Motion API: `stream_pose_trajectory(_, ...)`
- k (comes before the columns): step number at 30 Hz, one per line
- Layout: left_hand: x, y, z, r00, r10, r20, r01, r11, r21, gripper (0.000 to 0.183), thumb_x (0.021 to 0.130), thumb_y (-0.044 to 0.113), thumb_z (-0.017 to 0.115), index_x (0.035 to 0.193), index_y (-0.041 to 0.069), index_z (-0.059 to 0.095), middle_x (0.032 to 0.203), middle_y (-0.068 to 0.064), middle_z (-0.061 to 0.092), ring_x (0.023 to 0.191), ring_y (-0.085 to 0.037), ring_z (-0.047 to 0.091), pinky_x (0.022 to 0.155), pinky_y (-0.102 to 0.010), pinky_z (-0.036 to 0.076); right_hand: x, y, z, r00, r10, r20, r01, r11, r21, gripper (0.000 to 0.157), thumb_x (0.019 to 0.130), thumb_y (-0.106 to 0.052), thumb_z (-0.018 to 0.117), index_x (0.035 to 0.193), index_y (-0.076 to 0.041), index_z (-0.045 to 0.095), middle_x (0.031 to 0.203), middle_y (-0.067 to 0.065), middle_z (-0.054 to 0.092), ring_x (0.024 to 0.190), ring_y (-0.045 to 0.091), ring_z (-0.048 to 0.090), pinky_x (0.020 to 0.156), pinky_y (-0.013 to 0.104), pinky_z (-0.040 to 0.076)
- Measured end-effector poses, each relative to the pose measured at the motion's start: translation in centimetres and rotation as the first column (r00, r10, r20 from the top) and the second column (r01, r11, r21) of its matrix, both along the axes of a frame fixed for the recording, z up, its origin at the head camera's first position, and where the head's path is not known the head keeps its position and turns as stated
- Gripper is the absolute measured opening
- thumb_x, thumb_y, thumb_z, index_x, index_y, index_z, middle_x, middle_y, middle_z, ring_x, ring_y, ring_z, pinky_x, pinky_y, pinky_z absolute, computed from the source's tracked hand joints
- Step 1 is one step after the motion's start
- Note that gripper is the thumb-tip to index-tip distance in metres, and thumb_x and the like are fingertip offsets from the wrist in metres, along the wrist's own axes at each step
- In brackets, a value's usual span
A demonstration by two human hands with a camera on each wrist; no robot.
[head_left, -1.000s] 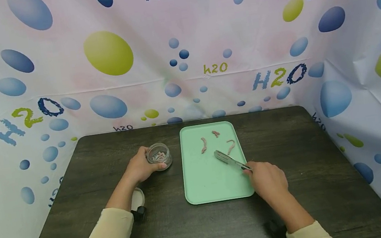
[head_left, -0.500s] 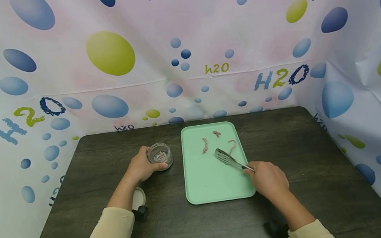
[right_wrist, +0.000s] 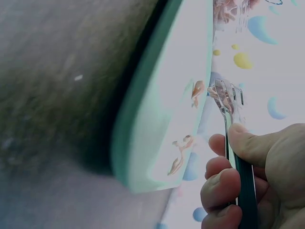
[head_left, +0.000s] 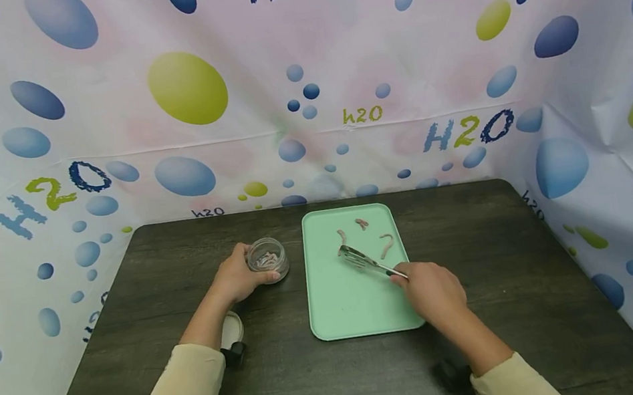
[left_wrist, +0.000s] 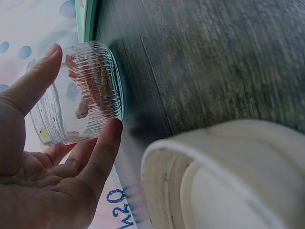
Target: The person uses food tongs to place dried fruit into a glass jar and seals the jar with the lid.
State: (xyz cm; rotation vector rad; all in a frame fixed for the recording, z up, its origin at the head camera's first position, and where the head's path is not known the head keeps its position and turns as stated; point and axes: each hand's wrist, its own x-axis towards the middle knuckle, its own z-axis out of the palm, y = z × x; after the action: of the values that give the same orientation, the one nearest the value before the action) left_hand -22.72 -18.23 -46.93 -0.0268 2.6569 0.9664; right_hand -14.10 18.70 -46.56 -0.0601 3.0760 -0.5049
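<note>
On the mint-green tray [head_left: 362,302] lie three pinkish worm-like strips: a left one [head_left: 342,236], a back one [head_left: 362,224] and a right one [head_left: 387,245]. My right hand [head_left: 431,290] grips slotted metal tongs [right_wrist: 230,107] by the dark handle. In the head view their tips overlap the lower end of the left strip. To the left of the tray, my left hand [head_left: 238,276] holds a clear glass jar [head_left: 269,273] between thumb and fingers. More strips lie inside the jar, seen through its ribbed wall in the left wrist view.
A round white lid [left_wrist: 214,162] lies on the dark wooden table [head_left: 289,390], beside my left wrist. A patterned sheet [head_left: 271,48] with coloured ovals and lettering hangs at the table's back and sides.
My right hand has moved the tongs left and slightly up, from beside the right strip to the left strip. The left hand and the jar stay in place.
</note>
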Motion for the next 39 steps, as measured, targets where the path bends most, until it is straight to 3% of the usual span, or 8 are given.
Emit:
stream_pose_trajectory(11, 0.1, 0.1, 0.1, 1.0, 0.009, -0.01, -0.009, 1.0, 0.013, 0.094, 0.094, 0.045, 0.086, 0.16, 0.001, 0.036, 0.158, -0.034, 0.05, 0.144, -0.055, 0.052, 0.11, -0.067, 0.049, -1.0, -2.9, 0.9, 0.999, 0.031, -0.044, -0.029, 0.999, 0.029, 0.029, 0.103, -0.036, 0.075, 0.128, -0.022, 0.082, 0.116, 0.004, 0.085, 0.078, 0.027, 0.075, 0.055, 0.036, 0.049)
stream_pose_trajectory(21, 0.1, 0.0, -0.1, 1.0, 0.015, -0.008, -0.014, 1.0, 0.008, 0.094, 0.094, 0.045, 0.086, 0.16, 0.0, 0.036, 0.156, -0.034, 0.053, 0.141, -0.054, 0.055, 0.107, -0.067, 0.05, -1.7, -6.7, 1.6, 0.997, 0.075, -0.022, -0.074, 0.997, 0.035, 0.029, 0.105, -0.037, 0.071, 0.13, -0.026, 0.08, 0.098, 0.0, 0.084, 0.058, 0.016, 0.06, 0.05, 0.032, 0.042)
stream_pose_trajectory(26, 0.1, 0.0, -0.2, 1.0, 0.015, -0.008, -0.015, 1.0, 0.009, 0.094, 0.094, 0.045, 0.086, 0.159, 0.0, 0.036, 0.155, -0.034, 0.053, 0.139, -0.054, 0.056, 0.106, -0.066, 0.051, -2.3, -8.8, 2.6, 0.996, 0.08, -0.031, -0.079, 0.996, 0.036, 0.028, 0.105, -0.041, 0.07, 0.129, -0.029, 0.08, 0.103, -0.002, 0.084, 0.061, 0.015, 0.062, 0.049, 0.032, 0.041)
stream_pose_trajectory(39, 0.2, 0.1, -0.1, 1.0, 0.026, -0.003, -0.026, 1.0, 0.0, 0.095, 0.094, 0.045, 0.086, 0.16, -0.001, 0.035, 0.159, -0.035, 0.05, 0.143, -0.055, 0.053, 0.11, -0.067, 0.049, -3.8, -12.7, 3.1, 0.99, 0.125, -0.065, -0.122, 0.992, 0.045, 0.025, 0.106, -0.042, 0.069, 0.125, -0.031, 0.08, 0.079, -0.005, 0.076, 0.055, 0.016, 0.055, 0.047, 0.033, 0.039)
